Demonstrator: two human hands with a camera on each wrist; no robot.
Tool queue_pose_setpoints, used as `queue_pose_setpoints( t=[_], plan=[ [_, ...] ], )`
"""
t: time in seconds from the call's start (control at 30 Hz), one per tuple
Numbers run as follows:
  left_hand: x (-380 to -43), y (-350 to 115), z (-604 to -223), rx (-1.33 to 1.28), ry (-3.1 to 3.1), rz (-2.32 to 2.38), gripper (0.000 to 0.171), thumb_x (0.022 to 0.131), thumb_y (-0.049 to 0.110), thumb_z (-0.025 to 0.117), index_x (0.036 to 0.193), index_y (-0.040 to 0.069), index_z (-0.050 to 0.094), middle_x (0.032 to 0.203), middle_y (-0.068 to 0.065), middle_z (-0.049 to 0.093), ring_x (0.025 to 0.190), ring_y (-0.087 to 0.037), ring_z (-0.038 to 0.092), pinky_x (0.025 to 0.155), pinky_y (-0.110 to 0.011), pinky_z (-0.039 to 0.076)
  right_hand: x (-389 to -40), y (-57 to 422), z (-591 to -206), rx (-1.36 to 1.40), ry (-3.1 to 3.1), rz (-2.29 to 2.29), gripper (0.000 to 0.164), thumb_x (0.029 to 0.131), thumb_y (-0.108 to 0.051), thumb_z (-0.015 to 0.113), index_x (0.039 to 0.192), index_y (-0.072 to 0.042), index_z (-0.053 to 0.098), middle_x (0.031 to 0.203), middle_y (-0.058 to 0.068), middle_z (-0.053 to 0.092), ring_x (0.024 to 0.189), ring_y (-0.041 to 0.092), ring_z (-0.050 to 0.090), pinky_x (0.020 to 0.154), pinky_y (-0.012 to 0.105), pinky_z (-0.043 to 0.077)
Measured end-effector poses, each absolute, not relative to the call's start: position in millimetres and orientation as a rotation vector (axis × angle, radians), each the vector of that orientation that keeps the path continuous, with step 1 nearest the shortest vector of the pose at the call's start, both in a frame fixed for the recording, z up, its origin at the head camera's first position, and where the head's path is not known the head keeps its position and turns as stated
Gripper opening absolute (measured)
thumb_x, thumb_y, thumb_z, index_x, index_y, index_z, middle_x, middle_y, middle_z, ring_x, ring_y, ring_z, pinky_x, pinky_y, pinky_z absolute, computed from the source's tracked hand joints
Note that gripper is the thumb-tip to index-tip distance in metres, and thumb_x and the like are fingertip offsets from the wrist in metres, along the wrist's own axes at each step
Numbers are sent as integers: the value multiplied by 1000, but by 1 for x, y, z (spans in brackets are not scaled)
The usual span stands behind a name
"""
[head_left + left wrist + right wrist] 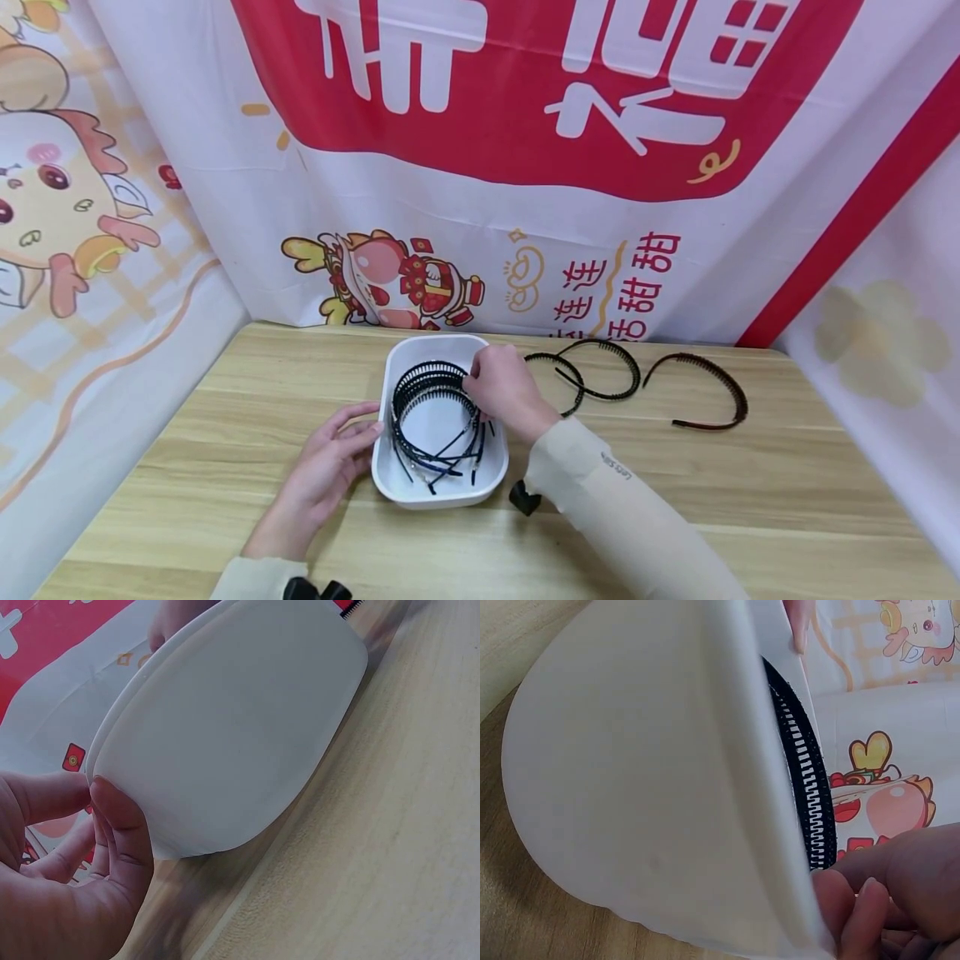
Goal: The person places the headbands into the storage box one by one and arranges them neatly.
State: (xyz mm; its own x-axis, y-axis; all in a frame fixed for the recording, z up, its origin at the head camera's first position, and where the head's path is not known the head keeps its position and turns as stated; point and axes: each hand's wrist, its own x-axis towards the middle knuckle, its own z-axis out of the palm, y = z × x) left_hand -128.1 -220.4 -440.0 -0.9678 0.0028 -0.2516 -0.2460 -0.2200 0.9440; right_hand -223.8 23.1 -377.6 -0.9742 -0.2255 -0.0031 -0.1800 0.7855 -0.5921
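A white plastic basin (442,502) on the table holds a stack of several black toothed headbands (431,375), their thin ends crossing toward the near side. My left hand (341,454) is at the basin's left rim; in the left wrist view its thumb and fingers (120,817) pinch that rim. My right hand (506,387) reaches over the right rim with curled fingers and grips the headbands at the right of the stack. In the right wrist view the basin wall (645,772) hides most of the stack, and the fingertips (866,915) are partly hidden.
Two black headbands (611,396) lie overlapping on the wooden table (600,533) right of the basin. A dark reddish-brown headband (731,387) lies farther right. A printed red and white cloth (495,183) hangs behind the table, with more cloth at both sides.
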Motion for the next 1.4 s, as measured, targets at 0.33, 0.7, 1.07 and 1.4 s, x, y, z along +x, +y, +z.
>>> queue_pose_setpoints(
  t=[0.33, 0.7, 1.07, 1.4],
  plan=[
    [-129, -220, -440, -287, 1853, 2318, 33, 104, 6, 64, 135, 17, 60, 101, 8, 76, 95, -9, 72, 88, -28, 60, -224, 24, -375, -299, 2854, -978, 14, 97, -10, 74, 86, -3, 71, 85, 14, 74, 48, 13, 68, 46, 23, 56],
    [-130, -220, -438, -312, 1859, 2304, 34, 104, 7, 65, 136, 17, 59, 102, 7, 75, 97, -10, 72, 89, -28, 60, -220, 35, -373, -256, 2744, -1172, 24, 100, -27, 79, 104, -4, 75, 80, 11, 77, 51, 15, 71, 50, 26, 58],
    [-129, -220, -441, -293, 1867, 2317, 32, 104, 6, 64, 134, 17, 60, 103, 8, 75, 98, -10, 72, 90, -29, 60, -214, 64, -380, -257, 2470, -1709, 21, 98, -26, 80, 108, -7, 78, 90, 18, 78, 57, 17, 71, 61, 43, 67],
    [-128, -219, -439, -302, 1857, 2319, 35, 104, 6, 64, 137, 15, 59, 102, 8, 75, 98, -10, 72, 90, -28, 60, -214, 102, -400, -57, 2405, -1926, 21, 98, -24, 80, 111, -8, 77, 89, 9, 77, 65, 18, 71, 62, 31, 64]
  ],
)
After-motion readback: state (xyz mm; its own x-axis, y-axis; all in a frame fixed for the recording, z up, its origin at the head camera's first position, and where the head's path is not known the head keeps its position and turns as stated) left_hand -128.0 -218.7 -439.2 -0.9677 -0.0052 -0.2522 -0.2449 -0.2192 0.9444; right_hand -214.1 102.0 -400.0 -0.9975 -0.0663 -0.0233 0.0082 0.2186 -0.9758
